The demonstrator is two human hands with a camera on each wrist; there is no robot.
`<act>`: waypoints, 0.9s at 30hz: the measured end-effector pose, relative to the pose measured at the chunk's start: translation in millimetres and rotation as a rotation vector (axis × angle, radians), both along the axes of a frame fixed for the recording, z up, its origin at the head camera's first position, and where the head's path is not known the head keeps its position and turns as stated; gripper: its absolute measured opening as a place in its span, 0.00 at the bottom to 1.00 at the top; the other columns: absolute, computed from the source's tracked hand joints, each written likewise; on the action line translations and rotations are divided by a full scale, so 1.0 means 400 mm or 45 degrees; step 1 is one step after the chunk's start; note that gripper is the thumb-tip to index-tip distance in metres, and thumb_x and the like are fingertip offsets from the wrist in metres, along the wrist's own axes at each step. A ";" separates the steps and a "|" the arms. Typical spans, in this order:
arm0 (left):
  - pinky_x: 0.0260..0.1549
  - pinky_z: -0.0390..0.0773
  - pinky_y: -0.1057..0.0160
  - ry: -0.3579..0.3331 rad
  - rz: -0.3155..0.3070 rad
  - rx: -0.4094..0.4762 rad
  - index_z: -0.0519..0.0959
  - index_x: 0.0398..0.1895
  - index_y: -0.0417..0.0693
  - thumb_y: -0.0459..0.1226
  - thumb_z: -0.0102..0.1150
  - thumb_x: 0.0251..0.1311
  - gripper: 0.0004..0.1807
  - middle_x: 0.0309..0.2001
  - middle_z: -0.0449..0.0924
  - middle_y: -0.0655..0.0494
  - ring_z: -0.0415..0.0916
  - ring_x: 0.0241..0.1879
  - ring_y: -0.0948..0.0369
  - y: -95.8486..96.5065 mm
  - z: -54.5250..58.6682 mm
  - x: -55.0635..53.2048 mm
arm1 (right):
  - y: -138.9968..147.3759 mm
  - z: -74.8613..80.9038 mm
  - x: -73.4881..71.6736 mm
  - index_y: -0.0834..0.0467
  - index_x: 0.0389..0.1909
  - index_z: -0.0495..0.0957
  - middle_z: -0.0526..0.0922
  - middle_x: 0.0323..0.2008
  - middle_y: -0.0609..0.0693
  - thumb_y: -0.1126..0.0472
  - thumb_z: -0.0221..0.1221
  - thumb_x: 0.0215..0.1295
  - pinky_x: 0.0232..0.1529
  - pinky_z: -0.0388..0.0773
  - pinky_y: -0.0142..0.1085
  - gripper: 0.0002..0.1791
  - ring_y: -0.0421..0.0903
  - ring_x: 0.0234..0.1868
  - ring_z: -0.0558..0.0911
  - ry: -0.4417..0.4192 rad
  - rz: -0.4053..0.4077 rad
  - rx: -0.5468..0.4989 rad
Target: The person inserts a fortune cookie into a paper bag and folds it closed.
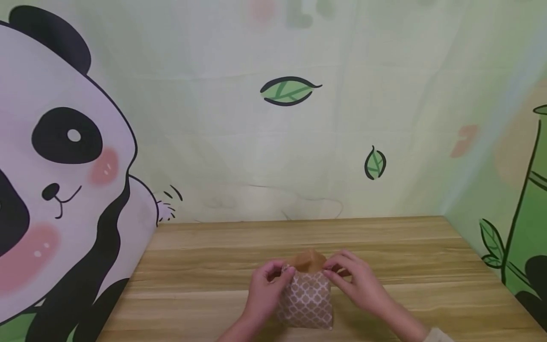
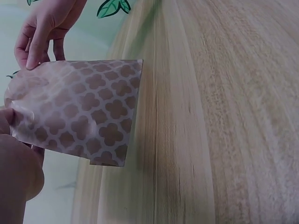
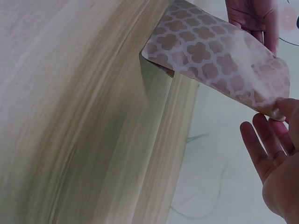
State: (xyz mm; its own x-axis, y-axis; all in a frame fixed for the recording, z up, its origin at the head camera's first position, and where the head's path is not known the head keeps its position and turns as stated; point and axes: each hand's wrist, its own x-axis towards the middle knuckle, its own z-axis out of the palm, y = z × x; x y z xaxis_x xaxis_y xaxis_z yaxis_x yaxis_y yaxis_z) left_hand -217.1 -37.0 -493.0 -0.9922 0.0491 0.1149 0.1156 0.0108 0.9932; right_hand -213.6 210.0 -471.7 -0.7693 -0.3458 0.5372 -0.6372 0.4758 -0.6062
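Over the near part of the wood-grain tabletop, about mid-width, was a quatrefoil-print paper bag, mouth up, plain brown paper showing behind the printed front. Couldn't tell if its base touched the tabletop. Left hand pinched one side of the mouth, thumb in front. Right hand pinched the opposite side between thumb and fingertip, other fingers seeming clear of the paper in the right wrist view. Panda-print backdrop rose behind the tabletop. Risks, judged: paper looked thin and creased by the mouth, so an uneven pull between hands could tear it; each pinch caught only a little edge, so a slip could let the bag tip onto the tabletop.
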 end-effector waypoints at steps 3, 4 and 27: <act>0.45 0.85 0.67 -0.001 0.026 -0.023 0.86 0.39 0.41 0.39 0.73 0.67 0.09 0.42 0.88 0.52 0.84 0.45 0.59 0.003 0.002 -0.001 | 0.002 -0.001 0.000 0.52 0.42 0.86 0.84 0.42 0.41 0.70 0.71 0.66 0.39 0.89 0.34 0.10 0.37 0.40 0.85 -0.046 -0.022 -0.005; 0.45 0.85 0.67 -0.004 0.034 -0.033 0.86 0.39 0.42 0.39 0.73 0.67 0.09 0.41 0.89 0.53 0.84 0.45 0.59 0.004 0.003 -0.001 | 0.003 -0.001 0.000 0.52 0.42 0.86 0.84 0.42 0.40 0.70 0.70 0.66 0.39 0.89 0.34 0.10 0.37 0.40 0.85 -0.067 -0.032 -0.007; 0.45 0.86 0.67 0.048 0.127 -0.189 0.85 0.38 0.47 0.38 0.72 0.67 0.05 0.36 0.87 0.58 0.84 0.42 0.60 0.006 -0.010 -0.031 | -0.004 -0.014 -0.023 0.56 0.43 0.84 0.84 0.36 0.43 0.68 0.72 0.65 0.39 0.88 0.34 0.10 0.37 0.37 0.84 -0.164 -0.124 -0.047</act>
